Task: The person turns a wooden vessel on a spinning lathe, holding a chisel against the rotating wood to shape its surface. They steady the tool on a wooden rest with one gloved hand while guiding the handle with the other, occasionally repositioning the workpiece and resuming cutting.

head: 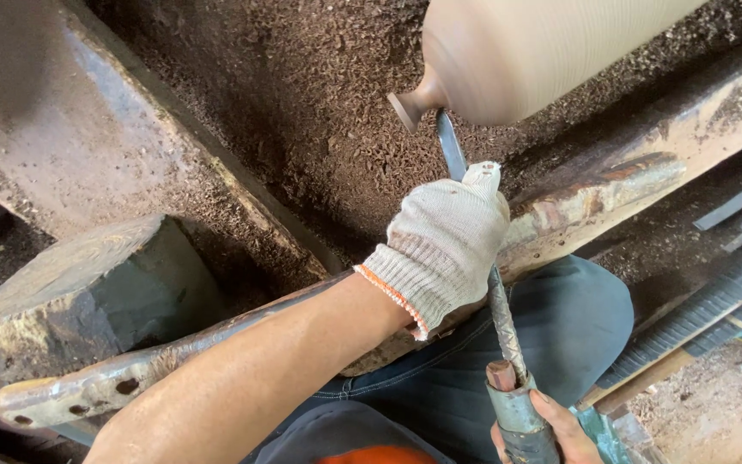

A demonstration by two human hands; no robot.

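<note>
— Gripping where? The long grey steel chisel (pixel 498 314) looks stiff and heavy, its tip at the blurred tan wooden workpiece (pixel 530 51).

— Gloved left hand (pixel 444 245) clamps its shaft on the rusty rail (pixel 611 193); bare right hand (pixel 551 430), fingers probably wrapped, holds the handle.

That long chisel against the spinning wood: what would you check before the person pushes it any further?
1. Chisel tip meets the turning wooden piece near its narrow neck: ok, though the contact point is partly hidden.
2. Chisel shaft lies across the metal rest bar: ok.
3. Left hand, gloved, presses the shaft down at the bar: ok.
4. Right hand, bare, has its grip on the handle end: ok, only partly in view.
5. Glove fingers clear of the spinning wood: cannot tell, they look close.
6. Wood shavings piled under the piece: not ok, thick layer.
</note>
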